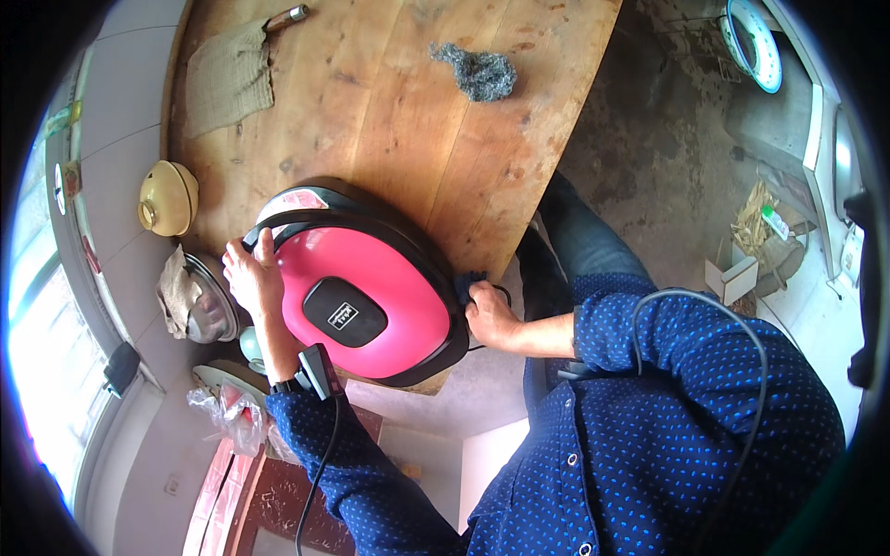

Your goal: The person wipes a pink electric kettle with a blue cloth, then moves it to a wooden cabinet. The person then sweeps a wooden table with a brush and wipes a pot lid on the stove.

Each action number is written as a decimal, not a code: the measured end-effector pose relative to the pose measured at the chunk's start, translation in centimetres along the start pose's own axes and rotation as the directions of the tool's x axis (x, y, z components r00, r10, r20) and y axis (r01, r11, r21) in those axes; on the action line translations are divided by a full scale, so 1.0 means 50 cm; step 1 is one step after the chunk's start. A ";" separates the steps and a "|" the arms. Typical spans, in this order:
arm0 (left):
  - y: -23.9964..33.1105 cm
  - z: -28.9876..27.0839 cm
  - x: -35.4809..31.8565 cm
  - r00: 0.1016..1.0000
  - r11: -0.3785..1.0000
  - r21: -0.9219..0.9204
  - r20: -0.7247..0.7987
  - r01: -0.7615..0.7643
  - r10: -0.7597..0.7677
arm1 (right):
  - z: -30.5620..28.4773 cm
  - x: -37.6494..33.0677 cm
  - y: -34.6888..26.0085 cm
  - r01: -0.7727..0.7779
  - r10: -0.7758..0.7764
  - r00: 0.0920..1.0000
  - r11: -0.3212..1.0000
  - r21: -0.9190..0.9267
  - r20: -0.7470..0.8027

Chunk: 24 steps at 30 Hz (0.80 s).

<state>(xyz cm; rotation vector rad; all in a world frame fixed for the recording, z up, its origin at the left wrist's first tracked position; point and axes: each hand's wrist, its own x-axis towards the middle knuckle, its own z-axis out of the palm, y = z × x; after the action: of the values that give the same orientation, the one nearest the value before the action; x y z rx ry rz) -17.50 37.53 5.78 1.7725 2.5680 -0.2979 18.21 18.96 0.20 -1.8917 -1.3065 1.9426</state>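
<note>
A worn wooden table (389, 102) is filling the head view, with concrete floor beside it. A round pink and black electric cooker (357, 292) is sitting at the table's near edge, bearing a black rounded-rectangle label (344, 312) on its lid. The left hand (252, 278) is gripping the cooker's black handle, fingers curled around it. The right hand (489, 315) is pressing a dark blue cloth (468, 283) against the cooker's rim, fingers clamped together. A steel wool pad (480, 72) and a green rag (229, 79) are lying well apart.

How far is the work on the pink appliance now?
In hand: the left hand steadies the closed pink appliance at its black handle, while the right hand presses a dark cloth to its rim. The steel wool lies apart, untouched. How much is finished cannot be judged.
</note>
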 end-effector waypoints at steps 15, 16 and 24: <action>0.018 -0.010 -0.007 0.991 0.998 -0.066 -0.135 0.008 -0.017 | -0.058 0.128 -0.061 -0.317 0.300 0.922 0.948 0.035 0.244; 0.020 -0.012 -0.009 0.993 0.997 -0.076 -0.118 0.019 -0.028 | -0.070 0.157 -0.081 -0.232 0.238 0.940 0.971 -0.054 0.245; 0.082 -0.080 -0.021 0.978 0.966 -0.221 -0.186 -0.132 0.091 | -0.112 0.330 -0.288 0.005 -0.014 0.975 0.999 0.039 0.221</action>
<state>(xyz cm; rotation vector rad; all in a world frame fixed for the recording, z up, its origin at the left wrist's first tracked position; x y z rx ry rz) -12.93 38.62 9.21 1.9209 2.4726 0.1622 13.09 40.85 -2.07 -1.6876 -1.3183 2.2091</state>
